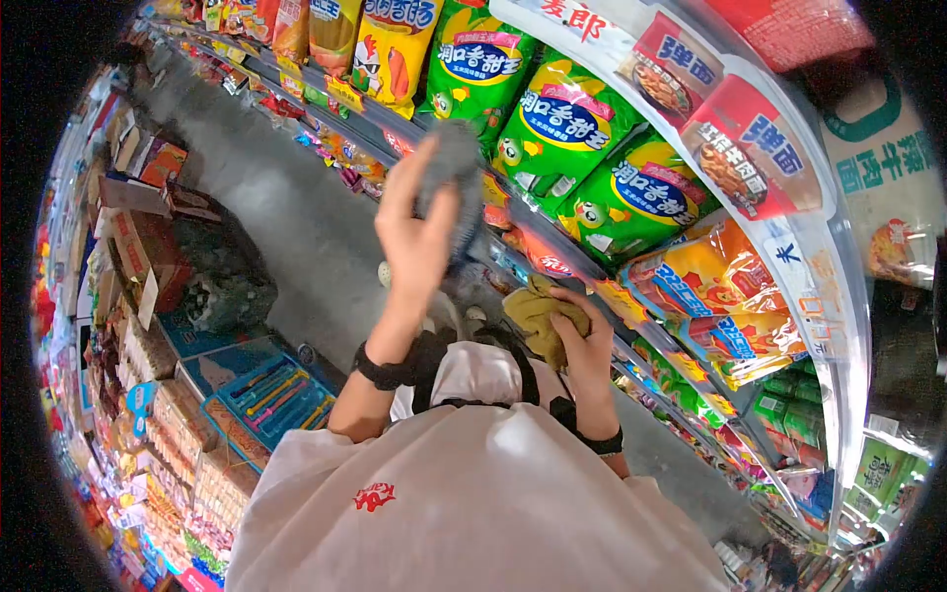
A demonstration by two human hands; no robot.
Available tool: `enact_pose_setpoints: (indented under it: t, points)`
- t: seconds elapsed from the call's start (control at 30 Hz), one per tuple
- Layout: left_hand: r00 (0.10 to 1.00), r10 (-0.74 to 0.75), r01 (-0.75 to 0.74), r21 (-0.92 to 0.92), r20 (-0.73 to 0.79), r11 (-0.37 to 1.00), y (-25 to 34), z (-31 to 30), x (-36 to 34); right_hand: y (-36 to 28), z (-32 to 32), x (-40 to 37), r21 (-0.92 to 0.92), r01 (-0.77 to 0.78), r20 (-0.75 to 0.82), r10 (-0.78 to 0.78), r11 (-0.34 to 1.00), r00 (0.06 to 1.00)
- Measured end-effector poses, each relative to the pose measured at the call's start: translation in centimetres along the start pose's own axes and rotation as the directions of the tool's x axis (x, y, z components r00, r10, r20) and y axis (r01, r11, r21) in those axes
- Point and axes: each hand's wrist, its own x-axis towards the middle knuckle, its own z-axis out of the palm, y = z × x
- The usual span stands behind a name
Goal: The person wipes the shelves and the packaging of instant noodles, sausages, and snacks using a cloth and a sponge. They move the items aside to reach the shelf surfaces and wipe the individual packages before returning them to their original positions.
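Grey cloth (452, 163) is pinched high by the left hand (419, 237) and its fingers against the shelf (577, 259), apparently for reach, while the right hand (584, 345) keeps its fingers clenched on a yellow cloth (531, 311).

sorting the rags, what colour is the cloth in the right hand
The cloth is mustard yellow, clearest in the head view.

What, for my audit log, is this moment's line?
left hand: holds crumpled grey cloth by green snack bags | right hand: holds crumpled olive-yellow cloth

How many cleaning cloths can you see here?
2. A grey fuzzy cloth in the raised left hand; a crumpled olive-yellow cloth in the right hand. Others may be hidden.
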Motion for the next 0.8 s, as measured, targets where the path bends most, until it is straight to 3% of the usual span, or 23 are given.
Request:
enact_pose_setpoints:
  t: [0.07, 0.1, 0.13, 0.27, 0.3, 0.33, 0.4, 0.53, 0.6, 0.67, 0.8]
  points:
    - [0.932, -0.354, 0.317, -0.297, -0.080, 0.901, -1.8, -0.8, 0.2, 0.2, -0.1, 0.4, 0.036, 0.039, 0.006, -0.039, 0.999, 0.999]
    - [0.889, -0.450, 0.378, -0.417, -0.087, 0.827, -2.6, -1.2, 0.6, 0.2, -0.1, 0.6, 0.035, 0.041, 0.008, -0.042, 0.999, 0.999]
    - [0.852, -0.513, 0.429, -0.421, -0.105, 0.799, -2.9, -1.6, 1.0, 0.2, -0.1, 0.7, 0.041, 0.039, 0.002, -0.039, 0.998, 0.999]
    - [0.920, -0.389, 0.391, -0.016, 0.046, 0.920, -7.3, -1.3, 0.6, 0.3, 0.1, 1.4, 0.034, 0.021, -0.002, -0.021, 0.999, 1.000]
    - [0.960, -0.276, 0.274, 0.065, 0.035, 0.960, -7.7, -0.8, 0.4, 0.3, 0.1, 1.6, 0.034, 0.022, 0.001, -0.022, 0.999, 1.000]
    - [0.982, -0.183, 0.169, 0.227, 0.043, 0.959, -8.0, -0.3, 0.3, 0.4, 0.2, 1.8, 0.007, 0.033, -0.001, -0.033, 0.999, 0.999]
    - [0.980, -0.199, 0.175, 0.388, 0.021, 0.905, -8.0, 0.6, 0.0, 0.5, 0.4, 1.9, -0.018, 0.042, -0.007, -0.042, 0.999, 0.999]
    - [0.971, -0.238, 0.201, 0.439, 0.031, 0.876, -7.6, 1.3, -0.1, 0.8, 0.8, 2.4, -0.054, 0.090, -0.051, -0.093, 0.995, 0.994]
    - [0.956, -0.257, 0.155, 0.502, 0.140, 0.851, -6.7, 0.9, -0.1, 1.3, 1.2, 2.5, -0.056, 0.108, -0.069, -0.112, 0.993, 0.991]
    - [0.947, -0.228, 0.078, 0.527, 0.226, 0.846, -6.4, 0.5, -0.5, 1.4, 1.8, 3.1, -0.045, -0.007, -0.056, 0.005, 0.999, 0.998]
    - [0.943, -0.160, -0.001, 0.485, 0.290, 0.874, -6.8, -0.3, -0.8, 1.1, 3.7, 4.3, -0.026, -0.055, -0.013, 0.054, 0.998, 0.998]
